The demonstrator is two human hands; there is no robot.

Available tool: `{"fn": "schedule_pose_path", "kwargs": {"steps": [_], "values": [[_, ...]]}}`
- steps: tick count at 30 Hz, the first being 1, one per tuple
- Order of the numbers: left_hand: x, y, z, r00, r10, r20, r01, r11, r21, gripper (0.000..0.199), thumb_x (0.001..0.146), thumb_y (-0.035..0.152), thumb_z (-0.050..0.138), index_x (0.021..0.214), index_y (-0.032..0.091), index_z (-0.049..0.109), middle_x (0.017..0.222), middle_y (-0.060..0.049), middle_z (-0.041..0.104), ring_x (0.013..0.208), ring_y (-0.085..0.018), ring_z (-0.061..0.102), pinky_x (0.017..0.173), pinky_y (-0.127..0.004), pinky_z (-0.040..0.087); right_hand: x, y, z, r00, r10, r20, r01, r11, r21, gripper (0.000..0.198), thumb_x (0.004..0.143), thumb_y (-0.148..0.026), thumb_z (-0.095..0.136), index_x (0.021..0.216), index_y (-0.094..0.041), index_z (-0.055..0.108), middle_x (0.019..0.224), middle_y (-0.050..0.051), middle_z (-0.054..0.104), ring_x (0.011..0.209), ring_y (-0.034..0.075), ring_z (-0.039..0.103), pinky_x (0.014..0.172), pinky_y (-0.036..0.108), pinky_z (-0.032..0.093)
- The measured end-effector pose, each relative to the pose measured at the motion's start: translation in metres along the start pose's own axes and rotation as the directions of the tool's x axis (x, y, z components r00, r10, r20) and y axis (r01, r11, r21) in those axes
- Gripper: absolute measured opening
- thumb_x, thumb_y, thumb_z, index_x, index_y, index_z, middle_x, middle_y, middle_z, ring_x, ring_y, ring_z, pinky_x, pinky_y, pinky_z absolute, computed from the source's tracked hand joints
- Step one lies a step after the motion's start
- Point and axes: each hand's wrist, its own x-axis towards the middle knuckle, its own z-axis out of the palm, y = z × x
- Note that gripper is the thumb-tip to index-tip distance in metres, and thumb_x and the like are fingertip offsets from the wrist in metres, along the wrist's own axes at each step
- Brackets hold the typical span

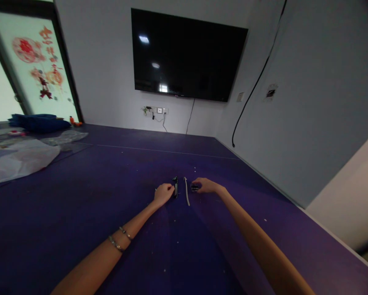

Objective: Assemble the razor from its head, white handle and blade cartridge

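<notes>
On the purple floor, my left hand (164, 193) is closed, its fingertips against or just beside a slim dark object with a grey handle and a wider top, like a razor (176, 189). A tiny pale tip shows at the hand's left side; what the fingers hold is hidden. To the right lies a thin, slightly curved pale stick (187, 192), like a toothbrush, touched by neither hand. My right hand (206, 185) has its fingers and thumb curved around a small dark, shiny object (194, 188), too small to name.
White plastic sheets (27, 159) and a dark blue cloth bundle (39, 123) lie at the left. A black cable (254, 90) hangs down the right wall to floor level. A large television (187, 55) is on the far wall, above sockets (159, 110). Small white specks dot the floor.
</notes>
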Motion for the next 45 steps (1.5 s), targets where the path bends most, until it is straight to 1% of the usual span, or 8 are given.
{"fn": "schedule_pose_path", "kwargs": {"steps": [4, 24, 28, 32, 34, 36, 40, 45], "values": [[-0.001, 0.001, -0.001, 1.000, -0.001, -0.002, 0.001, 1.000, 0.003, 0.034, 0.081, 0.032, 0.038, 0.057, 0.017, 0.058, 0.058, -0.001, 0.055, 0.056, -0.013, 0.049, 0.050, -0.024, 0.022, 0.004, 0.000, 0.003, 1.000, -0.005, 0.020, 0.005, 1.000, 0.000, 0.056, 0.061, -0.014, 0.059, 0.117, -0.019, 0.058, 0.116, 0.007, 0.060, 0.106, 0.023, 0.054, 0.092, 0.031, 0.039], [-0.001, 0.001, -0.002, 1.000, -0.004, 0.010, 0.004, 0.999, -0.035, 0.034, 0.080, 0.032, 0.038, 0.060, 0.017, 0.061, 0.060, -0.002, 0.059, 0.057, -0.014, 0.053, 0.051, -0.023, 0.027, -0.004, 0.008, 0.007, 0.995, 0.045, -0.093, -0.038, 0.996, 0.083, 0.066, 0.059, -0.020, 0.064, 0.124, -0.014, 0.051, 0.126, 0.012, 0.052, 0.114, 0.025, 0.048, 0.098, 0.036, 0.035], [0.002, -0.002, 0.000, 1.000, 0.009, 0.014, -0.009, 0.999, -0.034, 0.034, 0.080, 0.032, 0.039, 0.060, 0.016, 0.061, 0.058, -0.001, 0.057, 0.055, -0.013, 0.051, 0.051, -0.022, 0.027, -0.016, 0.015, 0.012, 0.975, 0.050, -0.219, -0.024, 0.993, 0.116, 0.062, 0.063, -0.025, 0.065, 0.123, -0.018, 0.052, 0.124, 0.010, 0.054, 0.114, 0.024, 0.049, 0.098, 0.038, 0.034], [0.010, -0.010, -0.004, 0.998, 0.062, 0.004, -0.062, 0.997, -0.048, 0.036, 0.083, 0.033, 0.037, 0.062, 0.015, 0.061, 0.059, -0.002, 0.057, 0.056, -0.012, 0.051, 0.054, -0.022, 0.030, -0.034, 0.031, 0.029, 0.878, 0.069, -0.473, -0.015, 0.993, 0.117, 0.046, 0.075, -0.031, 0.055, 0.118, -0.015, 0.056, 0.118, 0.011, 0.058, 0.111, 0.022, 0.051, 0.098, 0.038, 0.035], [0.015, -0.016, -0.009, 0.998, 0.028, -0.052, -0.029, 0.999, -0.018, 0.037, 0.085, 0.034, 0.035, 0.067, 0.015, 0.062, 0.066, -0.003, 0.060, 0.062, -0.013, 0.054, 0.058, -0.023, 0.033, -0.043, 0.043, 0.039, 0.820, 0.102, -0.563, -0.056, 0.994, 0.098, 0.038, 0.079, -0.029, 0.049, 0.113, -0.015, 0.058, 0.117, 0.011, 0.059, 0.113, 0.022, 0.049, 0.099, 0.038, 0.034], [0.019, -0.024, -0.016, 0.991, 0.015, -0.131, -0.007, 0.998, 0.059, 0.035, 0.086, 0.033, 0.034, 0.075, 0.016, 0.062, 0.078, -0.005, 0.063, 0.073, -0.015, 0.056, 0.063, -0.024, 0.037, -0.050, 0.054, 0.048, 0.796, 0.131, -0.591, -0.116, 0.991, 0.063, 0.037, 0.081, -0.026, 0.045, 0.112, -0.014, 0.059, 0.119, 0.011, 0.058, 0.119, 0.021, 0.045, 0.101, 0.038, 0.033], [0.022, -0.042, -0.025, 0.974, 0.128, -0.185, -0.075, 0.961, 0.267, 0.028, 0.086, 0.025, 0.036, 0.096, 0.015, 0.060, 0.104, -0.011, 0.061, 0.099, -0.020, 0.052, 0.084, -0.029, 0.038, -0.057, 0.065, 0.057, 0.829, 0.208, -0.519, -0.241, 0.971, 0.005, 0.039, 0.083, -0.025, 0.040, 0.115, -0.014, 0.058, 0.124, 0.011, 0.055, 0.123, 0.022, 0.041, 0.102, 0.039, 0.032], [0.022, -0.056, -0.021, 0.989, 0.070, -0.131, -0.008, 0.906, 0.423, 0.039, 0.088, 0.030, 0.034, 0.119, 0.013, 0.050, 0.133, -0.015, 0.044, 0.122, -0.031, 0.038, 0.097, -0.043, 0.030, -0.059, 0.060, 0.055, 0.842, 0.275, -0.463, -0.318, 0.948, -0.015, 0.039, 0.084, -0.028, 0.038, 0.116, -0.017, 0.058, 0.127, 0.009, 0.052, 0.121, 0.022, 0.043, 0.102, 0.038, 0.032]]}}
